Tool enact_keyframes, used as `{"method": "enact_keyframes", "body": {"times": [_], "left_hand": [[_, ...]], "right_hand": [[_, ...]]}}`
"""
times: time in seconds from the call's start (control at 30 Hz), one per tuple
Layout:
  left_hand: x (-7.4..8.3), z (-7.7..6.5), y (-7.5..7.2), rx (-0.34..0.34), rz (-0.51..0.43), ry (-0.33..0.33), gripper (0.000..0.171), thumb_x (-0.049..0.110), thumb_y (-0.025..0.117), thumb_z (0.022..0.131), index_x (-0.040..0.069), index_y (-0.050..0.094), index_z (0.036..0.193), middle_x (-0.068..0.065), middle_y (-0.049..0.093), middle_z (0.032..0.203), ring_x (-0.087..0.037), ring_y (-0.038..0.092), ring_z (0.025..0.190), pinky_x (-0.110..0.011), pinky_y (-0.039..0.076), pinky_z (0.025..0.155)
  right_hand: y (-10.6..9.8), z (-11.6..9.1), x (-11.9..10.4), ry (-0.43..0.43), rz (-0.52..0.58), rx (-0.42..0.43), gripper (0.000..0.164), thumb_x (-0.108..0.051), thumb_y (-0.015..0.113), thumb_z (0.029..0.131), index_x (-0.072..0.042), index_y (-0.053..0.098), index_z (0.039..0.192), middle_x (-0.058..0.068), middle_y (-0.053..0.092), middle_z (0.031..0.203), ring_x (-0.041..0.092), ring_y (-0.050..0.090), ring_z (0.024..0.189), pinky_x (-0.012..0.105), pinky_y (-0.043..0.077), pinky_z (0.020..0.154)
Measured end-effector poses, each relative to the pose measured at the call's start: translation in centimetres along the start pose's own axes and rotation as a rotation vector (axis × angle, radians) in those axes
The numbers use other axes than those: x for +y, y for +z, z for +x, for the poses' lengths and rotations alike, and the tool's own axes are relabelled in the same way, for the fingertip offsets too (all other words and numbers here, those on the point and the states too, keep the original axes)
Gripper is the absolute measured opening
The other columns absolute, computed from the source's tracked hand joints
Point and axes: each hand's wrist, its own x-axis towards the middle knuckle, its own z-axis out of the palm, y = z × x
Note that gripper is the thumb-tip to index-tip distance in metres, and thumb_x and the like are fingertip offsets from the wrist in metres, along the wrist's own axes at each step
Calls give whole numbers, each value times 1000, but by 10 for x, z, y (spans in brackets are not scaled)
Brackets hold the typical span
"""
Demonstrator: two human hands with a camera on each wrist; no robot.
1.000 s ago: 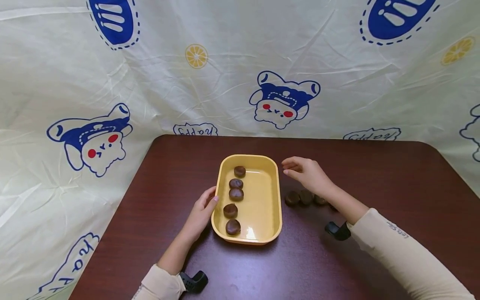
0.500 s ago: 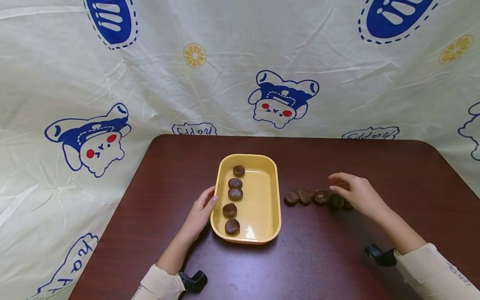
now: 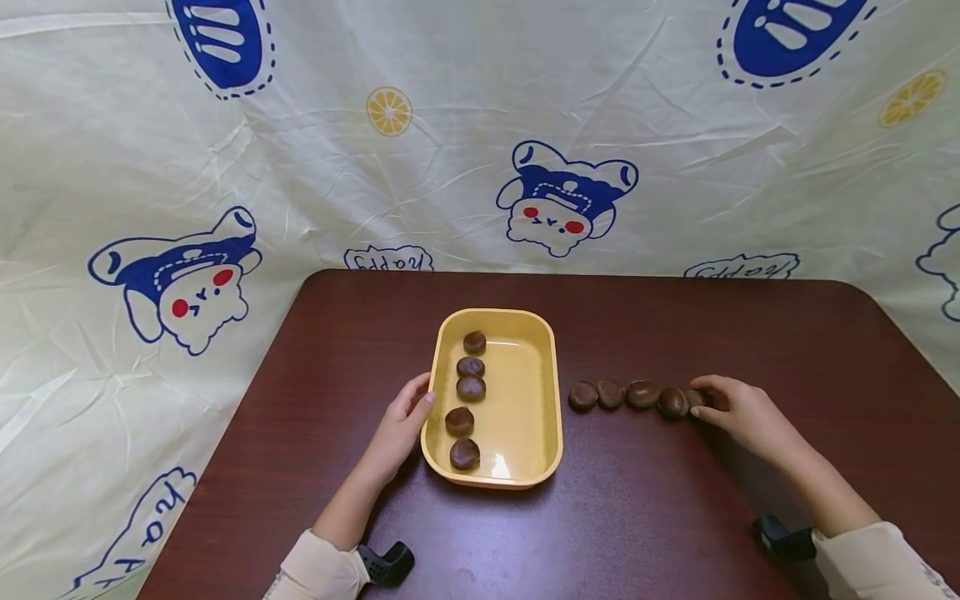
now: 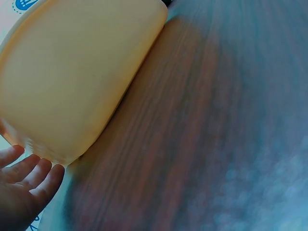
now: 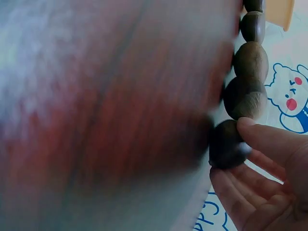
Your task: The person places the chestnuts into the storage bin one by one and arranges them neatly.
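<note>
A yellow tray (image 3: 521, 417) stands on the table, with several brown chestnuts (image 3: 470, 388) in a loose line along its left side. My left hand (image 3: 397, 429) holds the tray's left side, thumb at the rim and fingers at the outer wall; the left wrist view shows fingertips (image 4: 42, 166) against that wall. Right of the tray lies a row of several chestnuts (image 3: 642, 394). At the row's right end my right hand (image 3: 750, 417) pinches the last chestnut (image 5: 226, 144) between thumb and fingers, covering part of it in the head view.
A dark brown wooden table (image 3: 637, 517) with rounded far corners carries everything. Behind it hangs a pale printed cloth (image 3: 450, 183). A black band device sits at each wrist.
My right hand has moved from beside the tray's upper right edge, rightward and down to the row's end, and has taken hold of the last chestnut. The left hand and tray stay nearly still.
</note>
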Motion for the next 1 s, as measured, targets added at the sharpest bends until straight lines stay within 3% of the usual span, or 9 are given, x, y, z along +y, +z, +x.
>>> {"method": "enact_keyframes", "body": {"times": [0.2, 0.4, 0.53, 0.63, 0.83, 1.0], "left_hand": [[-18, 4, -3, -4, -23, 9, 41, 13, 43, 96, -4, 35, 133, -25, 41, 129, -34, 40, 117, -44, 33, 96], [1, -1, 0, -7, -6, -10, 40, 7, 40, 96, -8, 32, 132, -28, 40, 128, -38, 39, 117, -46, 33, 96], [2, 0, 0, -2, 8, -13, 40, 7, 40, 96, -8, 32, 132, -28, 40, 128, -38, 41, 115, -45, 33, 96], [1, 0, -1, -3, 5, -12, 40, 7, 40, 96, -8, 32, 132, -28, 40, 128, -38, 40, 116, -45, 33, 96], [1, -1, 0, -7, -8, -12, 41, 7, 40, 96, -9, 32, 133, -29, 39, 129, -39, 38, 118, -47, 32, 97], [2, -1, 1, -10, -14, -8, 40, 6, 39, 96, -10, 31, 132, -30, 38, 129, -40, 38, 117, -48, 32, 96]], "right_hand": [[4, -1, 2, -9, -10, 29, 33, -7, 68, 77, 4, 57, 107, 25, 59, 99, 38, 56, 85, 49, 44, 67], [-1, -2, 1, 5, 14, 87, 32, -6, 68, 78, 5, 56, 106, 26, 59, 97, 38, 59, 82, 47, 47, 64], [-9, -1, -6, 6, 34, 155, 34, -10, 68, 80, 5, 55, 108, 26, 59, 98, 39, 59, 83, 46, 48, 62], [-13, 1, -17, -6, 51, 196, 36, -12, 66, 82, 4, 54, 112, 26, 58, 101, 39, 59, 84, 46, 48, 62], [-14, 8, -55, -61, 136, 203, 37, -16, 64, 85, 1, 53, 116, 20, 57, 105, 35, 59, 90, 44, 48, 71], [-7, 19, -88, -146, 196, 195, 36, -8, 66, 81, 0, 54, 114, 15, 58, 106, 29, 59, 91, 39, 48, 75]]}}
